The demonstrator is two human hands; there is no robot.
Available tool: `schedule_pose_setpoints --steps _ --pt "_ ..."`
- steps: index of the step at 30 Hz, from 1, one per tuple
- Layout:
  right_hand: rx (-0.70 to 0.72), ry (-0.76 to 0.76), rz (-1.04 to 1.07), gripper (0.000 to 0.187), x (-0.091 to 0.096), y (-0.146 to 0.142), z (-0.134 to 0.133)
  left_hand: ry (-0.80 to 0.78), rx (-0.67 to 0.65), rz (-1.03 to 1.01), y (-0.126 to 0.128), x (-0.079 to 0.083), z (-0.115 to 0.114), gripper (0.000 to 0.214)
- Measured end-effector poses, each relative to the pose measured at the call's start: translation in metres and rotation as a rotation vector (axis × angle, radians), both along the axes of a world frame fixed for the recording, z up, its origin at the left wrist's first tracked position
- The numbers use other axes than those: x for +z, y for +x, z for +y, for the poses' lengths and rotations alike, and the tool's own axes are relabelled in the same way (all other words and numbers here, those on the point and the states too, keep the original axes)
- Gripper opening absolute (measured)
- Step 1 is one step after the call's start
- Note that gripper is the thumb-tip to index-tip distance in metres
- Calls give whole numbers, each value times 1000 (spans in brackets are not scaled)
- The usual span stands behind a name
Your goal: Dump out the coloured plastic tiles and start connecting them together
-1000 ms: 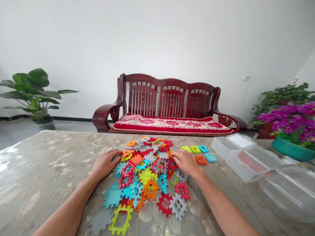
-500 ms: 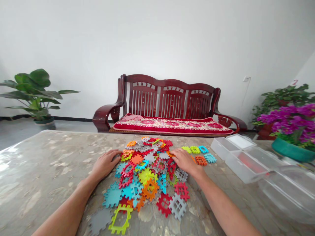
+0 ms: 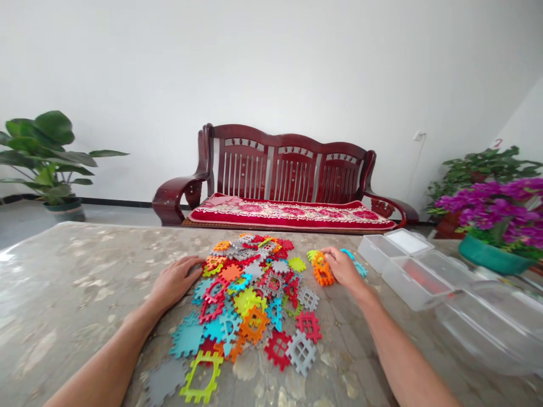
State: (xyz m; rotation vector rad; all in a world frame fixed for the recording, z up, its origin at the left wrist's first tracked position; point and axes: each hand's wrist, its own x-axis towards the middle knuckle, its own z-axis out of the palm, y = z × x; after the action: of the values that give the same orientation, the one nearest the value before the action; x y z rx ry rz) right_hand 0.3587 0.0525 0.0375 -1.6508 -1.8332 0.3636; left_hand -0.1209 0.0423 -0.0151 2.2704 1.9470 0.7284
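My left hand [image 3: 176,281] lies flat on the table with its fingers stretched toward the left edge of a pile of notched plastic building tiles [image 3: 252,302]. The pile mixes red, grey, blue, lime and orange pieces, some solid and some with window cut-outs. To the right of the pile, my right hand [image 3: 344,270] has its thumb and fingers closed on an orange building tile [image 3: 321,269]. Around that hand lie a lime tile [image 3: 313,255] and a blue tile [image 3: 361,269], both partly covered. Another lime tile [image 3: 297,264] rests at the pile's right side.
Clear plastic boxes [image 3: 418,282] stand on the right of the patterned table [image 3: 97,271], one with something red inside. Behind them is a teal pot [image 3: 494,257] of purple flowers. Beyond the table are a wooden bench [image 3: 292,169] and a potted plant [image 3: 53,155].
My right hand has moved from the pile's right edge to the small group of tiles on the right, with an orange tile in its fingers. My left hand stays beside the pile.
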Motion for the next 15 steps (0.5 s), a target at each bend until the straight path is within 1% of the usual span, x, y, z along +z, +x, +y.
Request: schedule_pose_setpoints --steps 2,4,7,9,11,13,15 --pt "2 -16 -22 35 -3 14 1 -3 -12 1 -1 -1 0 50" --pt "19 -18 -38 36 -7 21 2 -4 -18 -6 -1 -1 0 51" --pt "54 -18 -68 36 -14 24 1 -8 -11 -15 0 0 0 50" --pt "63 -21 -134 37 -16 23 -1 -16 -10 -9 -1 -1 1 51" --pt "41 -14 -224 37 -15 23 -3 -23 -9 5 -1 -1 1 53" --pt "8 -13 -278 36 -9 23 -6 -28 -10 19 -2 -1 2 55" --pt "38 -39 -294 36 -1 23 -9 -32 -13 27 -2 -1 2 56"
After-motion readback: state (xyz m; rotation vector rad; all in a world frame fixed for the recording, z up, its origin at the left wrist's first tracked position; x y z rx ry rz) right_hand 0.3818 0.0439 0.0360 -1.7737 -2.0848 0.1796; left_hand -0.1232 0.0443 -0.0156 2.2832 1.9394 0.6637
